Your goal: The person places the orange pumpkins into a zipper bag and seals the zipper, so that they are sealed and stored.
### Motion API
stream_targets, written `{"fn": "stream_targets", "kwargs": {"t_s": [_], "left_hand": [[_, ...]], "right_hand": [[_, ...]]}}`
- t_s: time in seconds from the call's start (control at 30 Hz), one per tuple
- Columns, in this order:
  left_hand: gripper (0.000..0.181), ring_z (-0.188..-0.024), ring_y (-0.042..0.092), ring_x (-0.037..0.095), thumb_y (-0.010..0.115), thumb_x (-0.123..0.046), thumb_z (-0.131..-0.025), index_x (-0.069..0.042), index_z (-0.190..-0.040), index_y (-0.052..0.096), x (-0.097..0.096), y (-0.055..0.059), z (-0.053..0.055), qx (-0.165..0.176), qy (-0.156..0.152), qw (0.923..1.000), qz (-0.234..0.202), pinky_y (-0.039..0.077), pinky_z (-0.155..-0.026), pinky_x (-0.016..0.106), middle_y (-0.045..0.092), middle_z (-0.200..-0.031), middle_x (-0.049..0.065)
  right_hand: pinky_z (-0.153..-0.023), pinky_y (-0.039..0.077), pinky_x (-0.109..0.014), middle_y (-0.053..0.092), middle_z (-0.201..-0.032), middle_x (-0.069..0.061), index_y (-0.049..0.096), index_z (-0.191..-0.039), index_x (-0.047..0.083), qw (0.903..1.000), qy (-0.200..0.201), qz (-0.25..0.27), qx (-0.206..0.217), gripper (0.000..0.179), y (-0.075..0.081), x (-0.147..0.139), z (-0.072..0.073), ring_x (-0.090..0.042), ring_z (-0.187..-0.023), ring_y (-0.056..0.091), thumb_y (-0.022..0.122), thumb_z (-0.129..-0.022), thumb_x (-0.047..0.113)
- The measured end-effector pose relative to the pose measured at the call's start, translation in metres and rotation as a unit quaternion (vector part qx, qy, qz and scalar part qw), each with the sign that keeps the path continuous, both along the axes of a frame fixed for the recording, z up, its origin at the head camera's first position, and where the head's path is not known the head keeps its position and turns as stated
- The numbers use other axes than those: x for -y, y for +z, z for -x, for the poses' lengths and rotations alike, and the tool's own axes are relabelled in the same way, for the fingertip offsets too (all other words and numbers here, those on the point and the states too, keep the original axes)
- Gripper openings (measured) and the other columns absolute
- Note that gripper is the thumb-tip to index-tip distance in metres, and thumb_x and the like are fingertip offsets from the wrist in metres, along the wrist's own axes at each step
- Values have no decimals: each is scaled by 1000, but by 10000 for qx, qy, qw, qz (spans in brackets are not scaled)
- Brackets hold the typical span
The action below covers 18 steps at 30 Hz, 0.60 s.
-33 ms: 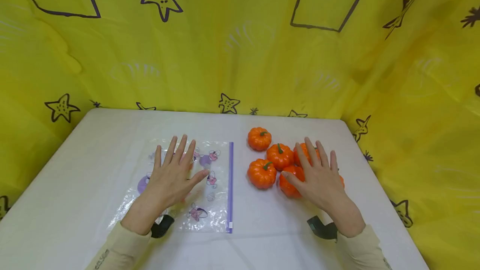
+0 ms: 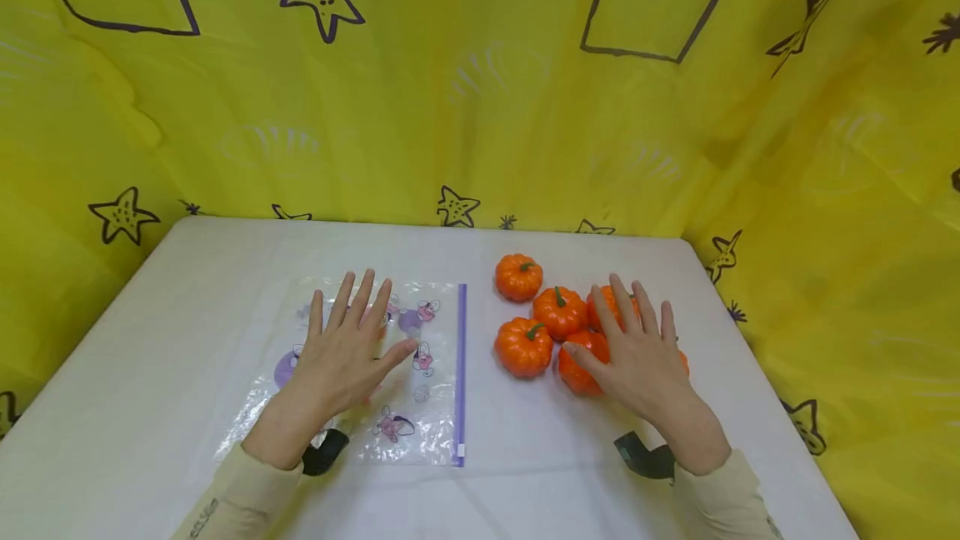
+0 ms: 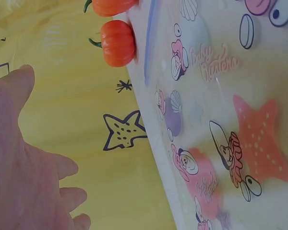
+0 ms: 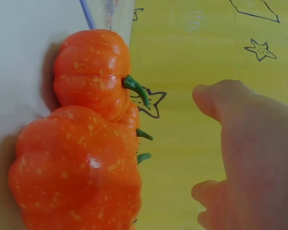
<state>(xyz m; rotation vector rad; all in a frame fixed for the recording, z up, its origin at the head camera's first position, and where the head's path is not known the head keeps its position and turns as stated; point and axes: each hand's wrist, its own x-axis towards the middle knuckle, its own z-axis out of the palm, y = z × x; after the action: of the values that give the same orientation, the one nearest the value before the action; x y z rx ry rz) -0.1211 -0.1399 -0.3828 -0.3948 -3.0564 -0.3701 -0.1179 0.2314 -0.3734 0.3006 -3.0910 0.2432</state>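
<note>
My left hand (image 2: 341, 365) hovers with spread, straight fingers over a clear zip bag (image 2: 438, 419), which lies flat with its purple zip edge (image 2: 462, 357) to the right. Printed cartoon figures and a red starfish (image 3: 261, 139) show on the bag in the left wrist view. Over on the right, my right hand (image 2: 645, 361) is held likewise above a cluster of several small orange pumpkins (image 2: 523, 348), partly covering some of them. Green stems and speckled skin mark the pumpkins (image 4: 77, 167) in the right wrist view. Neither hand holds anything.
Bag and pumpkins share a white-covered table (image 2: 187, 315). Yellow cloth (image 2: 405, 123) with drawn stars hangs behind the table and along its sides. Dark pieces (image 2: 325, 452) show beside both wrists.
</note>
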Motion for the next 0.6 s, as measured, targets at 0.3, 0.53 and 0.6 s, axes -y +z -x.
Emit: {"fn": "stream_targets", "kwargs": {"t_s": [0.3, 0.53, 0.6], "left_hand": [[90, -154, -1, 40, 43, -67, -94, -11, -160, 16, -1, -4, 0, 45, -13, 10000, -43, -4, -119, 68, 6, -167, 16], [91, -154, -2, 39, 47, -64, -94, -10, -159, 15, -9, -6, 1, 170, -40, 9998, -138, -2, -120, 66, 4, -168, 15], [92, -154, -2, 38, 48, -65, -94, -10, -160, 14, -13, -7, 1, 184, -50, 9997, -148, -1, -121, 66, 3, -168, 14]], "right_hand": [[-117, -3, -71, 7, -167, -18, 15, -160, 12, 10000, -68, 62, 28, 90, -6, 0, -1, -45, -152, 1, 43, -94, 67], [-119, 1, -69, 8, -167, -16, 18, -159, 10, 9997, 114, 214, 14, 91, -6, 14, 1, -44, -152, 3, 46, -93, 67], [-119, 3, -68, 11, -167, -16, 20, -159, 10, 9994, 226, 258, -58, 90, -6, 18, 4, -44, -152, 5, 47, -93, 66]]}}
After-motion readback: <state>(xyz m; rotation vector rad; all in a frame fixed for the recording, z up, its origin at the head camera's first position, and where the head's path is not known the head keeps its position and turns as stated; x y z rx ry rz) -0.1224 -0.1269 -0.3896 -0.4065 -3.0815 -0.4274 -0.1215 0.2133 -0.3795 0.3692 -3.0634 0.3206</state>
